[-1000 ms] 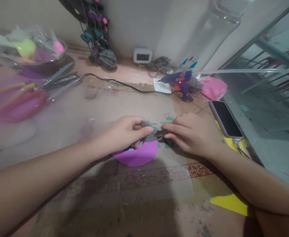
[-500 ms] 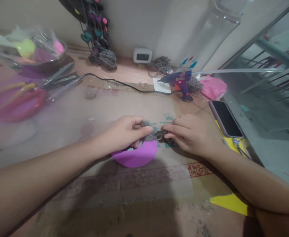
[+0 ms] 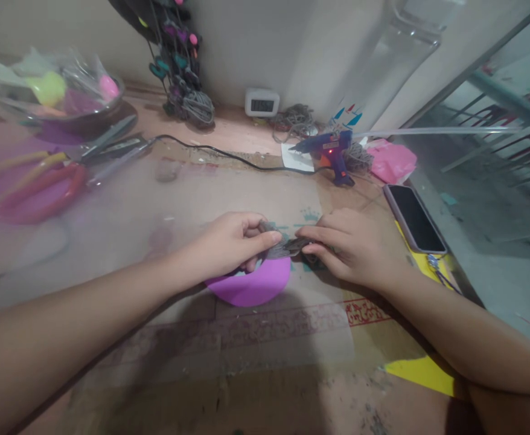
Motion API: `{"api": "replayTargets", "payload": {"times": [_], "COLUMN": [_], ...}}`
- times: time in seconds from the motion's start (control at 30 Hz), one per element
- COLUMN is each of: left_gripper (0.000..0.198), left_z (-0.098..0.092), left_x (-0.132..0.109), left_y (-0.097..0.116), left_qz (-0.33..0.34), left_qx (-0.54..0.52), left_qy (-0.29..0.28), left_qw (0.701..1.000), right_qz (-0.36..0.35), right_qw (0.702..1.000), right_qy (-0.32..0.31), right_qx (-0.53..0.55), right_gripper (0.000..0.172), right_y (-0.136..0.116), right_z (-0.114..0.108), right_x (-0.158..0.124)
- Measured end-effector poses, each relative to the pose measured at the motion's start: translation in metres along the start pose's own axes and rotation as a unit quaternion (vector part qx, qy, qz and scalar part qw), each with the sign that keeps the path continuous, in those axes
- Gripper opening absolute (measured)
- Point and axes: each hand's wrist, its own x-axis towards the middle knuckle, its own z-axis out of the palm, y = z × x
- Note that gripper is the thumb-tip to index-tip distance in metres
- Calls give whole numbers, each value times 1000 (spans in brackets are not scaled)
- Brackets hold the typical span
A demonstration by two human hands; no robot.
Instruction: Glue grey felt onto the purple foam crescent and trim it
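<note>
Between my two hands is a small bundle of grey cord (image 3: 279,246), held just above the work surface. My left hand (image 3: 247,241) is closed on its left end, with the thumb laid across the top. My right hand (image 3: 341,244) pinches the darker right end between thumb and fingers; the palm side is hidden. Below my left hand lies a purple paper disc (image 3: 251,287), its upper part covered by that hand.
At the back, a blue glue gun (image 3: 331,148) with a lit red light rests beside a white digital clock (image 3: 262,103). A phone (image 3: 414,217) lies at the right edge. Scissors (image 3: 66,175) and a bowl (image 3: 77,121) with bagged items stand left. Grey yarn (image 3: 198,109) sits at the wall.
Both hands keep nearly the same places and grip. The cord bundle between them has shifted very slightly; the whole view has moved a few pixels.
</note>
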Motion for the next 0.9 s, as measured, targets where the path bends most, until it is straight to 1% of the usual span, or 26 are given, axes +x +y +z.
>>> {"api": "replayTargets", "payload": {"times": [0.13, 0.27, 0.43, 0.53, 0.67, 0.73, 0.9], "left_gripper": [25, 26, 25, 24, 23, 23, 24], "left_z": [0, 0, 0, 0, 0, 0, 0], "left_x": [0, 0, 0, 0, 0, 0, 0], "left_y": [-1, 0, 2, 2, 3, 3, 0], "left_qz": [4, 0, 0, -1, -6, -6, -3], "left_qx": [-7, -11, -5, -7, -5, -8, -24], "left_qy": [-3, -3, -6, -4, -6, -6, -1], "left_qw": [1000, 1000, 1000, 1000, 1000, 1000, 1000], "right_qz": [4, -12, -25, -12, 36, 48, 31], "right_qw": [1000, 1000, 1000, 1000, 998, 996, 997], "right_qy": [2, 7, 6, 12, 23, 26, 28], "right_qx": [0, 0, -13, -4, 49, 64, 62], "right_gripper": [30, 29, 31, 31, 33, 33, 29], "right_y": [-1, 0, 1, 0, -1, -1, 3], "right_z": [1, 2, 1, 2, 3, 3, -1], "right_x": [1, 1, 1, 0, -1, -2, -2]}}
